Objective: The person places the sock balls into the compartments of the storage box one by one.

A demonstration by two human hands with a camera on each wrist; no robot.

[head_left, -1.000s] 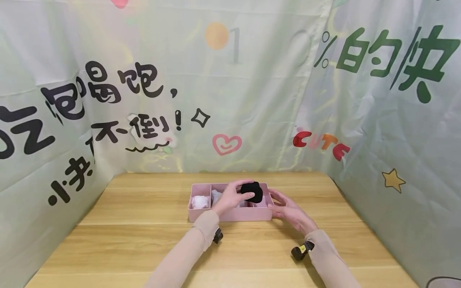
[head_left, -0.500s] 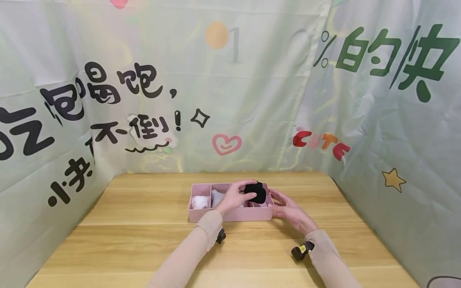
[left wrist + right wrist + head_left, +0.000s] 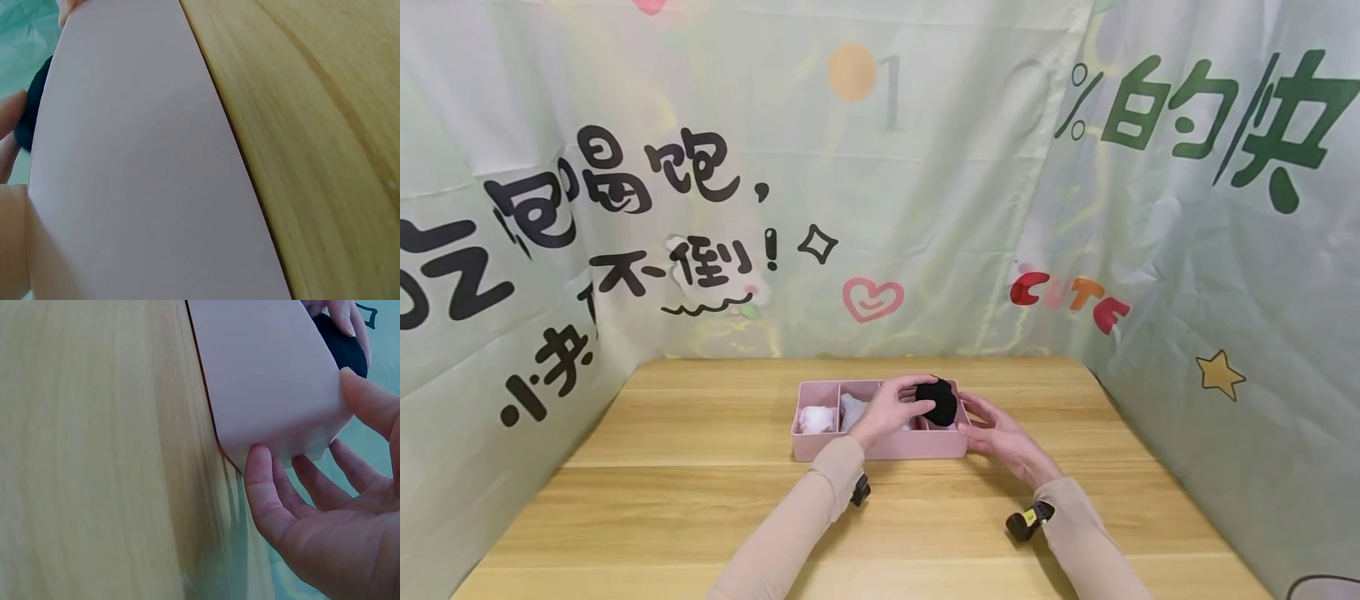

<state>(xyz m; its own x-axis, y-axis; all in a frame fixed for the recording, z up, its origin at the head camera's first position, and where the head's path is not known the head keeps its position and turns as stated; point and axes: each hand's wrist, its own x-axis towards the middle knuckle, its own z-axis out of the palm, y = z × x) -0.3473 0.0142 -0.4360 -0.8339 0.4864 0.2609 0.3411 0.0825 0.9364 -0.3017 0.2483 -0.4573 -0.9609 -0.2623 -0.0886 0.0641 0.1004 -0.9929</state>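
Note:
A pink divided storage box (image 3: 880, 447) stands on the table, its long front wall filling much of the left wrist view. My left hand (image 3: 891, 408) reaches over it and holds a black rolled-up sock (image 3: 937, 402) between thumb and fingers, at the rightmost compartment. How deep the sock sits there is hard to tell. My right hand (image 3: 331, 531) grips the box's right end, thumb at the upper corner and fingertips against the end wall. A white rolled bundle (image 3: 817, 420) lies in the leftmost compartment. Beside it a greyish bundle (image 3: 852, 410) is partly hidden by my left hand.
The wooden table (image 3: 700, 517) extends around the box on all sides. Printed cloth curtains (image 3: 925, 208) close off the back and both sides. A small black camera (image 3: 1028, 523) is strapped at my right wrist, another (image 3: 860, 490) at my left.
My left hand has shifted slightly right with the black sock, which now sits over the rightmost compartment and a little nearer the right end wall. My right hand has stayed on the box.

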